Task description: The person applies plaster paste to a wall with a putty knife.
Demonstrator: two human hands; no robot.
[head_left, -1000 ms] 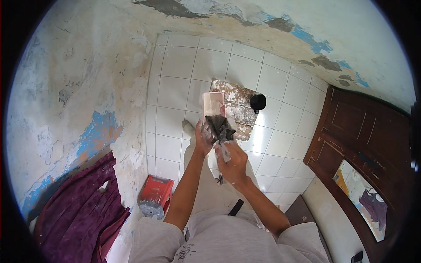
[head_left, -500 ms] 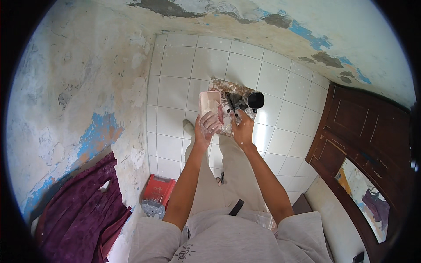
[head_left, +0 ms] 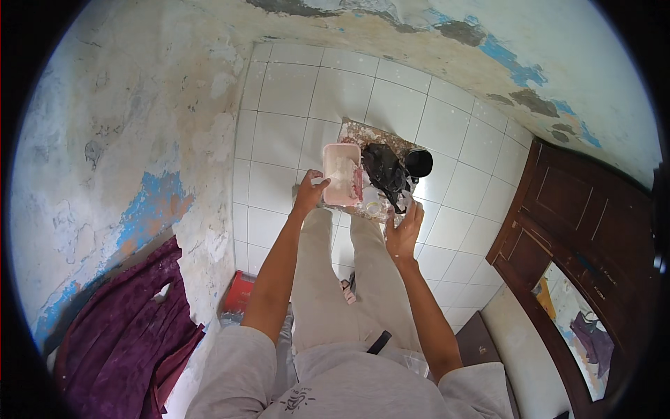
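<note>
A pink rectangular plastic tub (head_left: 342, 155) with whitish residue inside rests on a stained, plaster-spotted board (head_left: 380, 133). My left hand (head_left: 311, 191) is closed at the tub's left side, its thumb over the rim; the fingertips are partly hidden. Right of the tub lies a crumpled black plastic bag (head_left: 384, 167). A small round, pale ring-shaped item (head_left: 374, 208) sits near the board's front edge. At the board's near right corner is my right hand (head_left: 404, 234), fingers and thumb apart, close to the bag's lower end. Beside the bag stands a black cup-like container (head_left: 419, 163).
White floor tiles (head_left: 279, 140) surround the board. Peeling walls (head_left: 160, 202) rise at left and far side. Purple cloth (head_left: 132, 328) hangs at the lower left, near a red container (head_left: 239, 293). A dark wooden cabinet (head_left: 558, 188) with a mirror (head_left: 572, 328) stands right.
My left hand has come out of the tub to its left side. My right hand has drawn back toward me from the black bag, which now lies more spread out.
</note>
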